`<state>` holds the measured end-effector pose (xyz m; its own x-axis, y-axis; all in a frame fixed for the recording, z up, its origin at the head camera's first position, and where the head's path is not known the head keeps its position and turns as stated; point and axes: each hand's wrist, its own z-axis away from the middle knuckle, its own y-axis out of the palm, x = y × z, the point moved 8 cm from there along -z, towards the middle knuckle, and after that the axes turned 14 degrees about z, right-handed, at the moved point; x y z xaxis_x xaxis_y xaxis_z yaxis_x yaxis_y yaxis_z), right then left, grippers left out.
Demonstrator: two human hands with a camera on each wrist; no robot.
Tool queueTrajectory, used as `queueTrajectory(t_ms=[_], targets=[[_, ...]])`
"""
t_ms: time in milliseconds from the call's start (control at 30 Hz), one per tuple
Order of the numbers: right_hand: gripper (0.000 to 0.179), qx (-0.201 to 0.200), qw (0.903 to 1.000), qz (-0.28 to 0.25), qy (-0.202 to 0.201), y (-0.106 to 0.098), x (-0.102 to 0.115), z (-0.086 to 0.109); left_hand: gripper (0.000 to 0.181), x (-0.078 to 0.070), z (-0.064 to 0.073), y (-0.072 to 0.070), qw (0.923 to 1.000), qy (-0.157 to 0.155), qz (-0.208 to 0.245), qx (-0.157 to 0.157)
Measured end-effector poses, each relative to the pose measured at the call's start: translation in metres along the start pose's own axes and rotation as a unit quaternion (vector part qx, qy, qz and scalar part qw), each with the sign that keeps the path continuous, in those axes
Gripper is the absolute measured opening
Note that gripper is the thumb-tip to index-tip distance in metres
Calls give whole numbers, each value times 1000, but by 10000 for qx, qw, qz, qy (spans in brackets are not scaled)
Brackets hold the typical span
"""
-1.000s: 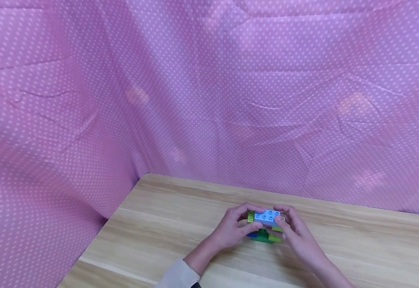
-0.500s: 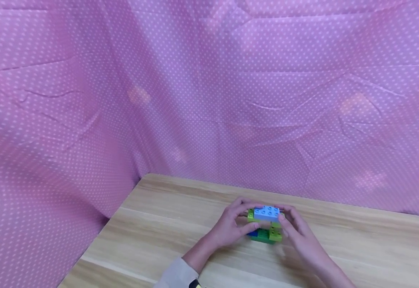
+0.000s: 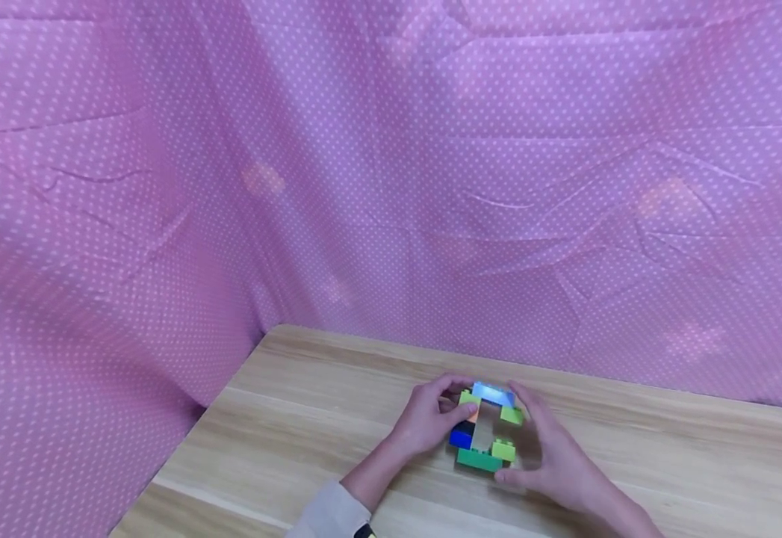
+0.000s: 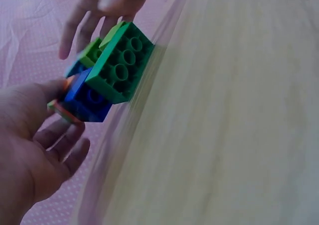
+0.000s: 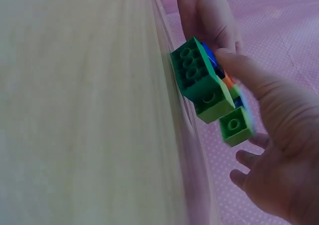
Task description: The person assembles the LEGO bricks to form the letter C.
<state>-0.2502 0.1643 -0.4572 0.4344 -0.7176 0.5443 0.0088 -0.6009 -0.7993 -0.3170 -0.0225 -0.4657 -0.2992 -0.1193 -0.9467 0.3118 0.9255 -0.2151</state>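
A small brick assembly [image 3: 483,432] of dark green, lime, blue, orange and light blue bricks is held tilted over the wooden table [image 3: 310,418], its open middle facing me. My left hand [image 3: 454,407] grips its left side, thumb on the blue brick. My right hand [image 3: 521,437] holds the right side, fingers at the top and thumb low. In the left wrist view the assembly's [image 4: 107,75] dark green underside shows, with my left hand [image 4: 45,130] beneath and right fingers [image 4: 109,1] above. The right wrist view shows my right thumb [image 5: 239,70] pressed on the assembly [image 5: 204,83].
Pink dotted cloth [image 3: 391,187] hangs behind and left of the table. The table's left edge [image 3: 182,448] drops off beside my left sleeve [image 3: 330,515]. Bare wood extends to the right [image 3: 700,463].
The assembly was lying studs-up between both hands. It has been tipped up and turned so its hollow middle faces me, and my right hand has slid lower along its right side.
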Motion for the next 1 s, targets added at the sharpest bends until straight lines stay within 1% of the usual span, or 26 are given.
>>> queueTrajectory(t_ms=[100, 200, 333, 400, 500, 533, 667, 733, 767, 867, 1000], targets=[[135, 155, 9997, 197, -66, 7, 2, 1, 29, 3, 1, 0, 9996, -107, -272, 30], [140, 203, 9988, 433, -49, 11, 4, 2, 25, 5, 2, 1, 9988, -188, -440, 68], [136, 163, 9974, 695, -6, 13, 7, 2, 24, 4, 3, 0, 9980, -299, -562, 46], [131, 86, 9966, 815, -85, 12, 10, 2, 24, 3, 4, -2, 9973, -385, -618, 39], [119, -105, 9946, 964, -365, 11, 16, 2, 22, 3, 4, -3, 9961, -478, -736, 55], [112, -171, 9937, 1003, -462, 10, 18, 2, 21, 3, 4, -4, 9957, -507, -773, 73], [75, -396, 9894, 1130, -822, 10, 23, 4, 20, 6, 5, -8, 9931, -709, -916, 164], [56, -440, 9887, 1139, -868, 10, 23, 4, 20, 8, 5, -10, 9914, -876, -950, 209], [50, -453, 9885, 1135, -889, 10, 23, 4, 20, 8, 5, -12, 9904, -947, -983, 227], [39, -451, 9890, 1116, -861, 9, 22, 5, 21, 7, 6, -16, 9883, -1115, -1010, 269], [38, -414, 9901, 1102, -764, 10, 20, 4, 22, 5, 8, -19, 9868, -1220, -1013, 321]])
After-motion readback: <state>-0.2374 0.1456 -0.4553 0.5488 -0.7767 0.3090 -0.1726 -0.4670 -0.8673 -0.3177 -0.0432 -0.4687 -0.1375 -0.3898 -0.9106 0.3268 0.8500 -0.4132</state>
